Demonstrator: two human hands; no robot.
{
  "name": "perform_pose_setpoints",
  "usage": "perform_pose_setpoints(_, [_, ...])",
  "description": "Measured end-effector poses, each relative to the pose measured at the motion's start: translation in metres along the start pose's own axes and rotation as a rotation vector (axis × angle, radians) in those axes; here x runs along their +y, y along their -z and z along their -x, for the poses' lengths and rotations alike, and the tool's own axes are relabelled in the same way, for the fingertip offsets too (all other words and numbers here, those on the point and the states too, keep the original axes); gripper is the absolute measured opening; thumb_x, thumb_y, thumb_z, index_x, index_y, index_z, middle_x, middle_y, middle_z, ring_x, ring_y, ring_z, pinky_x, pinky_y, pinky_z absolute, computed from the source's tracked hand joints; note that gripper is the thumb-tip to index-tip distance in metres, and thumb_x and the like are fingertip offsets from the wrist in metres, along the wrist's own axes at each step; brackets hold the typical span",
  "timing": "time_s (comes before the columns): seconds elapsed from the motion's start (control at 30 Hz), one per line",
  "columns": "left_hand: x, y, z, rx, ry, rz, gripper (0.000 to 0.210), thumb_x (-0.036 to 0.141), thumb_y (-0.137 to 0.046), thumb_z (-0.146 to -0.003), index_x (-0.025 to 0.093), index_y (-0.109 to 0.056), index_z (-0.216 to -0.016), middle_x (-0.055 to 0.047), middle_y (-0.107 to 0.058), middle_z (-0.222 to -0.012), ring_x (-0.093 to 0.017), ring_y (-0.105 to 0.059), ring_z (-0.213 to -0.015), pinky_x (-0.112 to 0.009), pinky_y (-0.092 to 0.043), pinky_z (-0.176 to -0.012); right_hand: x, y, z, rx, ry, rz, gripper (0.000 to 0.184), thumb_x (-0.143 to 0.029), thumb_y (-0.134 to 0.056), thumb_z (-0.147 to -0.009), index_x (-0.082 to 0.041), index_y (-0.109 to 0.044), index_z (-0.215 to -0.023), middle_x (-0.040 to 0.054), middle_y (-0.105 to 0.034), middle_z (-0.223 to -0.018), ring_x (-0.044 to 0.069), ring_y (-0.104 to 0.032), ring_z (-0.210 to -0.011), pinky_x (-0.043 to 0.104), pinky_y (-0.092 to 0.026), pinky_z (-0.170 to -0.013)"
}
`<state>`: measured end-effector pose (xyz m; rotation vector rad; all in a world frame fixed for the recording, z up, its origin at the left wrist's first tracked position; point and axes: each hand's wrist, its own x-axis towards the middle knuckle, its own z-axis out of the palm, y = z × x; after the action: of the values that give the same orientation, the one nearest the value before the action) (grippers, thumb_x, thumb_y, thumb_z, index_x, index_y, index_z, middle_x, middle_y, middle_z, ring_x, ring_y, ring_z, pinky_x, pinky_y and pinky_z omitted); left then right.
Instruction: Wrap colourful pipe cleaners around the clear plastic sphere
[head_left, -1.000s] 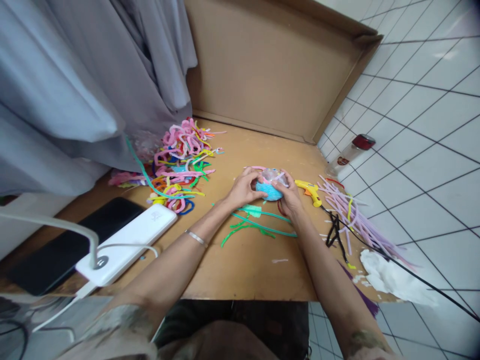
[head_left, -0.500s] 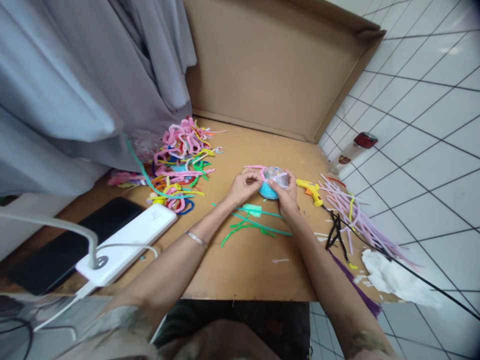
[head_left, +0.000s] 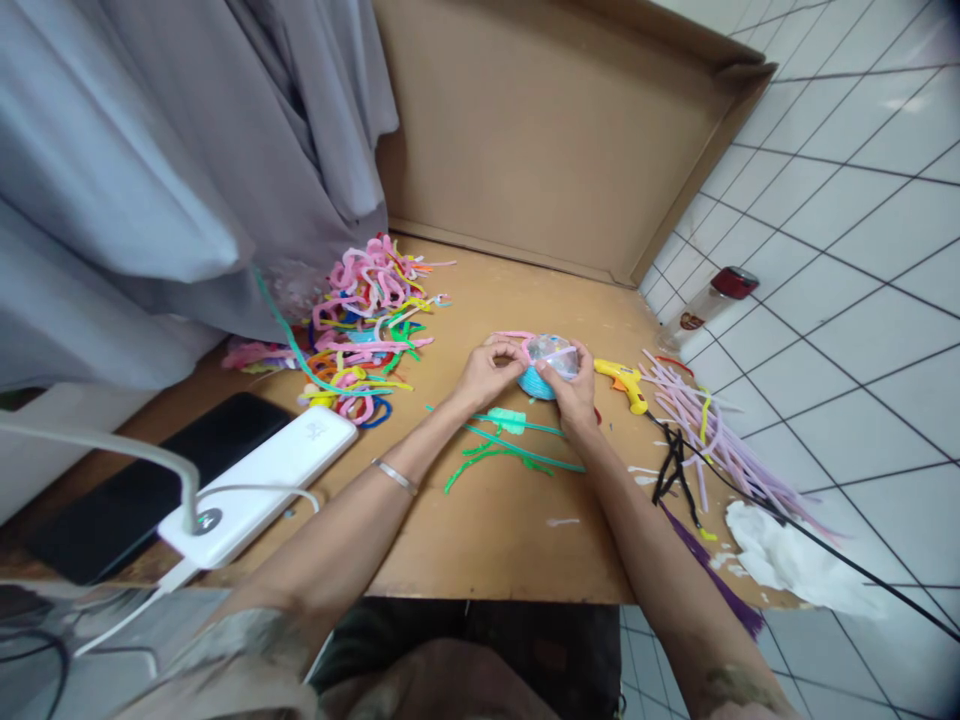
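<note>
Over the middle of the table my right hand (head_left: 571,388) is closed around the side of a small round piece (head_left: 537,381), its thumb on the near edge. Light blue pipe cleaner covers its lower part, and the top looks like clear plastic. A pink pipe cleaner (head_left: 513,335) runs along its left rim and sticks out to the left. At that rim my left hand (head_left: 491,372) pinches with thumb and forefinger, apparently on the pink pipe cleaner; the fingertips hide the exact grip. Green pipe cleaners (head_left: 499,453) lie on the table just below both hands.
A yellow glue gun (head_left: 624,384) lies right of my hands, its black cord trailing right. Lilac pipe cleaners (head_left: 694,425) and a white crumpled lump (head_left: 780,555) lie beyond. At left are a colourful pipe cleaner pile (head_left: 367,285), a white power bank (head_left: 259,490) and a black phone (head_left: 172,470).
Both hands keep almost the same hold on the round piece. The whole view has shifted very slightly.
</note>
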<state>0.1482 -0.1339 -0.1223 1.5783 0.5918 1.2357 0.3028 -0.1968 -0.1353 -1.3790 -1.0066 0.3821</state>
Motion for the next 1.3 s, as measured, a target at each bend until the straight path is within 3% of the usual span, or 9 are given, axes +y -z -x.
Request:
perform_pose_setpoints(0.1, [-0.009, 0.003, -0.001, -0.05, 0.086, 0.122, 0.025, 0.028, -0.075, -0.068, 0.015, -0.069, -0.089, -0.007, -0.069, -0.104, -0.018, -0.064, -0.094, -0.039, -0.052, -0.094, -0.006, 0.0, 0.0, 0.021, -0.055, -0.035, 0.079, -0.05, -0.083, -0.06, -0.023, -0.052, -0.128, 0.0103, -0.056, -0.132, 0.027, -0.054, -0.122, 0.047, -0.041, -0.109])
perform_pose_setpoints(0.2, [-0.017, 0.003, 0.001, -0.205, 0.131, 0.204, 0.065, 0.028, -0.083, -0.062, 0.019, -0.063, -0.123, -0.013, -0.064, -0.128, -0.023, -0.064, -0.107, -0.042, -0.053, -0.096, -0.01, 0.0, 0.0, -0.002, -0.041, -0.065, 0.077, -0.05, -0.081, -0.062, -0.023, -0.053, -0.129, 0.0094, -0.057, -0.131, 0.027, -0.055, -0.121, 0.047, -0.042, -0.108])
perform_pose_setpoints(0.27, [-0.021, 0.0, 0.003, -0.255, 0.107, 0.168, 0.089, 0.028, -0.088, -0.056, 0.022, -0.054, -0.138, -0.015, -0.055, -0.141, -0.029, -0.059, -0.121, -0.047, -0.048, -0.104, -0.012, 0.0, 0.001, 0.0, -0.022, -0.041, 0.075, -0.05, -0.081, -0.064, -0.023, -0.054, -0.129, 0.0096, -0.057, -0.133, 0.027, -0.054, -0.123, 0.047, -0.041, -0.109])
perform_pose_setpoints(0.37, [-0.027, -0.006, 0.007, -0.235, 0.044, 0.055, 0.109, 0.028, -0.092, -0.051, 0.024, -0.044, -0.149, -0.015, -0.044, -0.153, -0.035, -0.044, -0.14, -0.051, -0.035, -0.117, -0.014, 0.0, 0.003, 0.007, 0.003, 0.005, 0.073, -0.05, -0.08, -0.065, -0.023, -0.056, -0.128, 0.0102, -0.056, -0.135, 0.028, -0.053, -0.125, 0.049, -0.039, -0.112])
perform_pose_setpoints(0.5, [-0.031, -0.011, 0.01, -0.239, 0.024, 0.009, 0.108, 0.031, -0.089, -0.059, 0.025, -0.037, -0.154, -0.014, -0.042, -0.155, -0.035, -0.037, -0.146, -0.052, -0.03, -0.121, -0.013, -0.001, 0.004, 0.0, 0.031, 0.03, 0.071, -0.051, -0.077, -0.067, -0.023, -0.055, -0.129, 0.0104, -0.055, -0.135, 0.028, -0.053, -0.125, 0.05, -0.039, -0.111])
perform_pose_setpoints(0.73, [-0.033, -0.018, 0.011, -0.2, 0.0, 0.01, 0.108, 0.031, -0.087, -0.062, 0.022, -0.034, -0.155, -0.016, -0.047, -0.149, -0.034, -0.048, -0.137, -0.049, -0.041, -0.114, -0.013, -0.002, 0.005, 0.027, 0.077, 0.102, 0.067, -0.052, -0.074, -0.069, -0.023, -0.055, -0.127, 0.0113, -0.055, -0.135, 0.029, -0.05, -0.128, 0.051, -0.035, -0.114])
perform_pose_setpoints(1.03, [-0.023, -0.02, 0.012, -0.141, -0.033, -0.245, 0.101, 0.025, -0.084, -0.062, 0.019, -0.039, -0.152, -0.016, -0.052, -0.133, -0.032, -0.054, -0.126, -0.05, -0.043, -0.111, -0.017, -0.003, 0.003, -0.011, -0.069, -0.072, 0.073, -0.048, -0.079, -0.062, -0.024, -0.052, -0.124, 0.0089, -0.059, -0.127, 0.026, -0.058, -0.114, 0.047, -0.046, -0.104])
perform_pose_setpoints(1.3, [-0.022, -0.023, 0.013, -0.123, -0.04, -0.249, 0.102, 0.019, -0.082, -0.061, 0.024, -0.038, -0.153, -0.013, -0.05, -0.133, -0.031, -0.052, -0.127, -0.047, -0.043, -0.112, -0.014, -0.002, 0.0, -0.041, -0.11, -0.153, 0.072, -0.044, -0.082, -0.059, -0.026, -0.053, -0.122, 0.0053, -0.061, -0.119, 0.024, -0.06, -0.111, 0.045, -0.048, -0.101])
